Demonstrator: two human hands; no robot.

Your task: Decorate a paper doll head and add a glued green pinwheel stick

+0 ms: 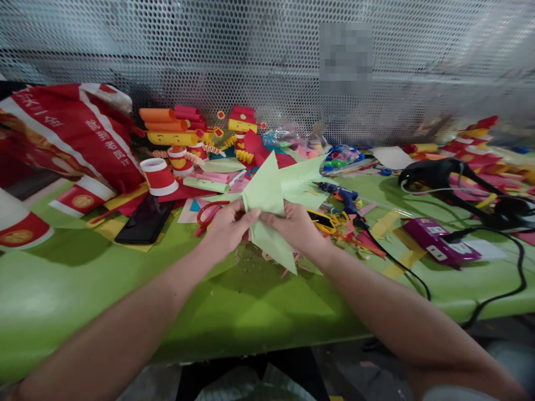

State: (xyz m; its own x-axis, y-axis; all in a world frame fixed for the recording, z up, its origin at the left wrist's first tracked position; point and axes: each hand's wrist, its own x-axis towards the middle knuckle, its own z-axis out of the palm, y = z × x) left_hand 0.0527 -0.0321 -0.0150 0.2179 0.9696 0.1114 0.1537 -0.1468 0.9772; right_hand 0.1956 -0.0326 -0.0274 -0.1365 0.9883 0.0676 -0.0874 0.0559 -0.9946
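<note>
Both hands grip one folded sheet of pale green paper [267, 192] above the table. My left hand [229, 227] pinches its left edge, thumb on top. My right hand [298, 225] pinches the right side, its thumb close to the left thumb near the middle. The paper is folded into a pointed shape, with one tip up and another down toward me; its underside and most fingertips are hidden. Just behind it lies another pale green sheet [304, 177]. Red-handled scissors [205, 215] rest beside my left hand, and yellow-handled scissors [321, 221] beside my right.
A blue glue gun [343, 196] trails a black cord to the right, near a purple power strip [441, 242]. Leftward are a black phone [146, 220], paper cups [159, 177] and a red bag [75, 133]. Paper figures [178, 156] and scraps line the back, before a perforated metal panel [209, 50].
</note>
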